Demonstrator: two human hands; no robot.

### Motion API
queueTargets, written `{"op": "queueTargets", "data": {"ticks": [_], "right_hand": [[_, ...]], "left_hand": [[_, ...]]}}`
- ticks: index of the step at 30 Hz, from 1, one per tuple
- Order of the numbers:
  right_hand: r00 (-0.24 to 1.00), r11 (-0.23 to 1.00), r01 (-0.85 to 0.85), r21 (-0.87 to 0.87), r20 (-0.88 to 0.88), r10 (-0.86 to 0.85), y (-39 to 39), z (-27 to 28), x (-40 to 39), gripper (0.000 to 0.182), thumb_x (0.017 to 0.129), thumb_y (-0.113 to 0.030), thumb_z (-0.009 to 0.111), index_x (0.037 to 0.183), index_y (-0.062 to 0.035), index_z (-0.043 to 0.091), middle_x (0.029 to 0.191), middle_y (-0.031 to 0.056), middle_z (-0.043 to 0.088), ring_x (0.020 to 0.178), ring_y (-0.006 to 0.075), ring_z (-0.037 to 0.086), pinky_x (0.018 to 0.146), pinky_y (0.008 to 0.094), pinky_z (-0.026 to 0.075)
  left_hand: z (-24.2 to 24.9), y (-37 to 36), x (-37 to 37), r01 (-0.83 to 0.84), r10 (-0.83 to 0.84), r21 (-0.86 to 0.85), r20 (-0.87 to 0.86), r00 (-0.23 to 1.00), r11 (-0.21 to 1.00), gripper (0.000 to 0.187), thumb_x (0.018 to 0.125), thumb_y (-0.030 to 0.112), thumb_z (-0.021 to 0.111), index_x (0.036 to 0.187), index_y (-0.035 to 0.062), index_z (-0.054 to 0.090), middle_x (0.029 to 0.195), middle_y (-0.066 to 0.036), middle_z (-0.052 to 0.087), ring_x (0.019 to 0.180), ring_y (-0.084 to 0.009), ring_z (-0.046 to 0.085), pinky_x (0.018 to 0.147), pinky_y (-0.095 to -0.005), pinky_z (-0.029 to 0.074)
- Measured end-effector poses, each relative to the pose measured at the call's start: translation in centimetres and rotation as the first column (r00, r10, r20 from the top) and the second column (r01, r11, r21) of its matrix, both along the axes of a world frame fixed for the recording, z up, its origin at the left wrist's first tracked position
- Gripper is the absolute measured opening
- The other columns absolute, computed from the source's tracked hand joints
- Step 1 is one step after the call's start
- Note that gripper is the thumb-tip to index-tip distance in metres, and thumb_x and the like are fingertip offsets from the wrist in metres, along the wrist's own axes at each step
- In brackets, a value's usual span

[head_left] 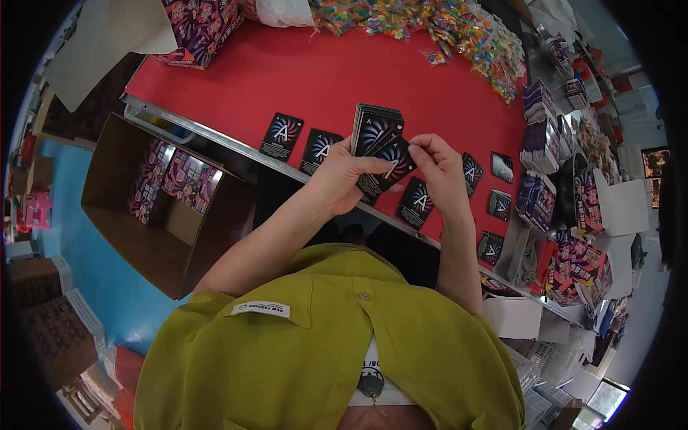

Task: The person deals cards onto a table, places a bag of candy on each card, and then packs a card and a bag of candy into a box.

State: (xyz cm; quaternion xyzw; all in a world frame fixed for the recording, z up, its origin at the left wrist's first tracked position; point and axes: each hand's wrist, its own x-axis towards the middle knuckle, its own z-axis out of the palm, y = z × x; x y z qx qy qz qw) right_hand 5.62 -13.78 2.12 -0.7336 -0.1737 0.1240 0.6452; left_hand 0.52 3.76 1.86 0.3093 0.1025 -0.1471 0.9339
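Note:
A thick stack of black cards (374, 123) with a large white "A" and a coloured burst is gripped in my left hand (337, 175), thumb across its front. My right hand (438, 170) pinches the corner of a card (401, 159) fanned out at the front of the stack. Single cards of the same kind lie on the red table top: one card (282, 136) at the left, a second card (319, 149) beside my left wrist, another (414, 203) below my right fingers. Further cards (500, 205) lie right of my right hand.
Small bags of colourful pieces (459, 36) heap along the far edge of the red table (301, 79). An open cardboard box (179, 236) with printed boxes inside stands at the left. Stacks of purple packs (541, 147) and a printed carton (579, 266) line the right.

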Motion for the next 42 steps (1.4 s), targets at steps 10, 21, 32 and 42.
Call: {"op": "queueTargets", "data": {"ticks": [10, 21, 32, 42], "right_hand": [[1.0, 0.997, 0.026, 0.068, -0.014, -0.025, 0.0, 0.1, -0.5, 0.014, 0.09, -0.002, 0.054, 0.102, 0.0023, 0.057, 0.088, 0.002, 0.06, 0.082, 0.0073, 0.055, 0.077, 0.0211, 0.046], [0.999, 0.993, 0.033, 0.114, -0.015, -0.031, 0.1, -1.3, -1.2, 0.012, 0.088, -0.003, 0.057, 0.099, 0.0008, 0.057, 0.086, 0.0017, 0.06, 0.079, 0.0067, 0.055, 0.074, 0.0208, 0.045], [0.988, 0.953, 0.153, -0.262, 0.024, -0.152, -8.7, -4.7, 5.9, 0.01, 0.083, -0.003, 0.059, 0.092, 0.0018, 0.06, 0.077, 0.0051, 0.062, 0.076, 0.0109, 0.059, 0.069, 0.024, 0.045], [0.743, 0.458, 0.626, -0.632, 0.662, -0.103, -5.7, -6.9, 5.8, 0.019, 0.078, -0.007, 0.061, 0.097, -0.0026, 0.059, 0.098, 0.0148, 0.053, 0.086, 0.0368, 0.056, 0.075, 0.0443, 0.047]], "left_hand": [[-0.1, -0.4, 0.0, -0.029, 0.029, -0.011, 0.011, 1.0, 1.0, 0.032, 0.073, -0.012, 0.06, 0.103, -0.0001, 0.059, 0.091, -0.011, 0.065, 0.078, -0.0217, 0.067, 0.065, -0.0383, 0.061], [-1.7, 0.0, 0.7, -0.044, 0.043, -0.06, -0.011, 0.999, 0.997, 0.022, 0.08, -0.003, 0.058, 0.102, 0.0013, 0.058, 0.095, -0.012, 0.065, 0.086, -0.0241, 0.066, 0.078, -0.0421, 0.056], [-2.1, 0.5, 0.7, -0.158, 0.157, -0.02, -0.019, 0.987, 0.987, 0.016, 0.086, 0.007, 0.059, 0.099, -0.0004, 0.056, 0.089, -0.014, 0.063, 0.081, -0.0244, 0.063, 0.073, -0.0439, 0.056], [-2.9, -1.3, 0.8, -0.087, 0.083, -0.054, -0.066, 0.994, 0.995, 0.013, 0.087, 0.008, 0.057, 0.098, 0.0025, 0.054, 0.087, -0.013, 0.061, 0.081, -0.0251, 0.062, 0.07, -0.044, 0.055]]}}
